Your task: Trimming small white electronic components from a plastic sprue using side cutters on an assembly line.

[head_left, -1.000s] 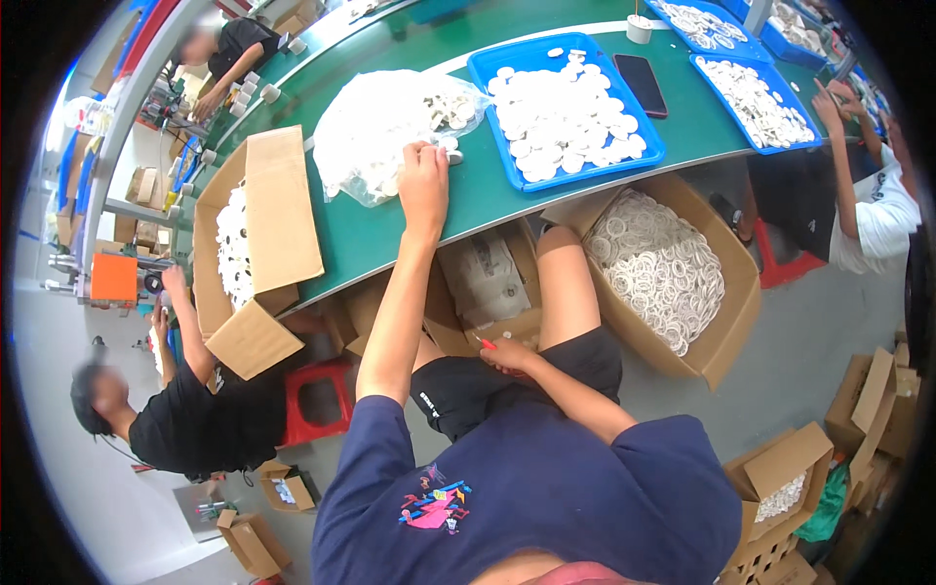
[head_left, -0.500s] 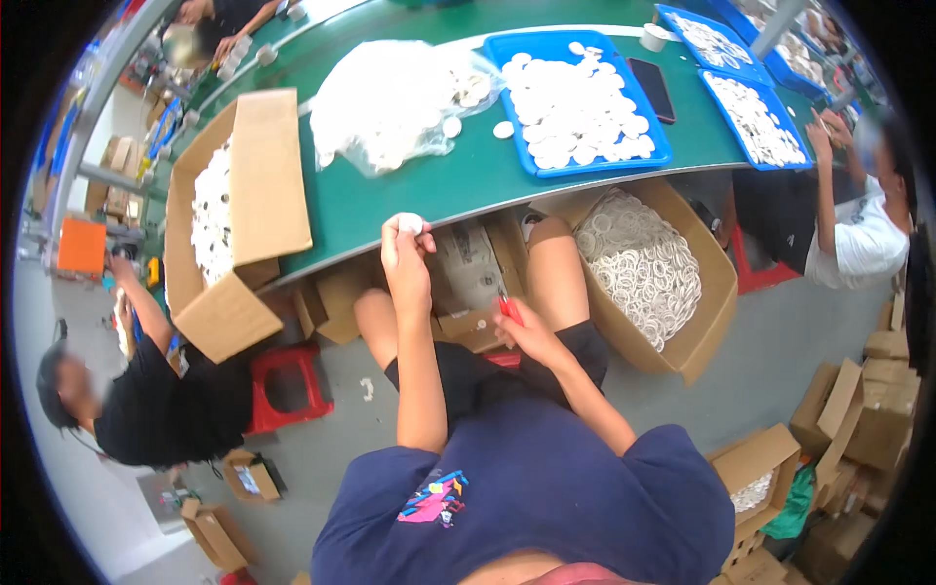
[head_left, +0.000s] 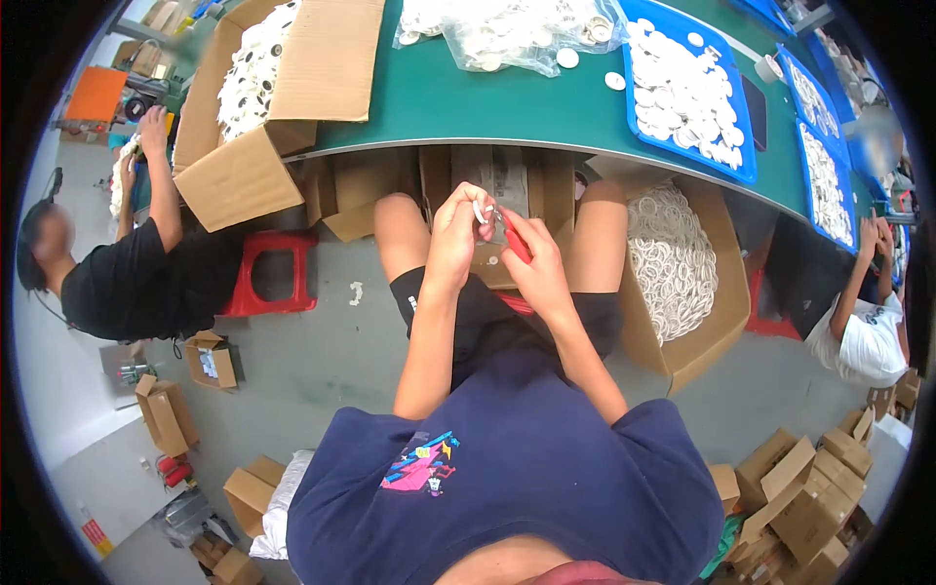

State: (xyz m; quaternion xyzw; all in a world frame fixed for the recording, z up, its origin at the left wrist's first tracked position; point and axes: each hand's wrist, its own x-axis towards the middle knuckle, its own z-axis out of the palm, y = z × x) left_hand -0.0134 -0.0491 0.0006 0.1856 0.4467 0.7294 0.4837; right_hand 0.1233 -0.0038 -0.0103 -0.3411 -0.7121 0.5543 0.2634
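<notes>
In front of my knees, my left hand (head_left: 454, 234) is closed on a small round white plastic part (head_left: 479, 213), held edge-on between thumb and fingers. My right hand (head_left: 538, 268) grips a pair of red-handled pliers (head_left: 517, 241). Their metal tips reach the white part, but I cannot tell whether the jaws are closed on it. Below the table edge to the right, a cardboard box (head_left: 700, 343) holds many white rings (head_left: 673, 268). On the table, a blue tray (head_left: 749, 161) carries a heap of white round discs (head_left: 682, 93).
A clear plastic bag (head_left: 517, 39) of white parts lies on the green table (head_left: 429, 107). An open carton (head_left: 327, 63) of white pieces stands at the left. Co-workers sit on both sides, by a red stool (head_left: 273, 273) on the left. A phone (head_left: 755, 112) lies by the tray.
My hands have come together, bringing the plier tips to the white part; before, they were apart. The view has shifted, so the table sits higher in the picture.
</notes>
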